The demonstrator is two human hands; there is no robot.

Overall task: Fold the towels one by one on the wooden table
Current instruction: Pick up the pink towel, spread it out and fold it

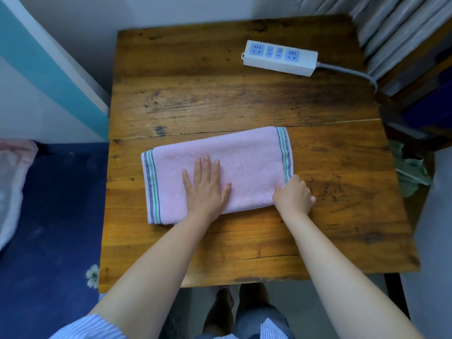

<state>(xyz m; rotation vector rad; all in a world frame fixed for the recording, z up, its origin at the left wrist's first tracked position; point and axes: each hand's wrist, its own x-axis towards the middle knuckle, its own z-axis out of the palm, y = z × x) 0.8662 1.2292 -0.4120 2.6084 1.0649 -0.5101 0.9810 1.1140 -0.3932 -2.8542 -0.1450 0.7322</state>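
Her left hand (205, 189) lies flat, fingers straight, pinning the pink towel (217, 174) to the wooden table (220, 99). Beside it, her right hand (294, 196) pinches the striped end's near corner, probably to fold it over.

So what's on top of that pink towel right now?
The left hand lies flat on the pink towel; the right hand grips its near right corner. The towel beneath the hands is hidden.

Bare forearms, blue-and-white striped sleeves (90, 326) pushed above the elbows, grey-blue trousers (259, 319)
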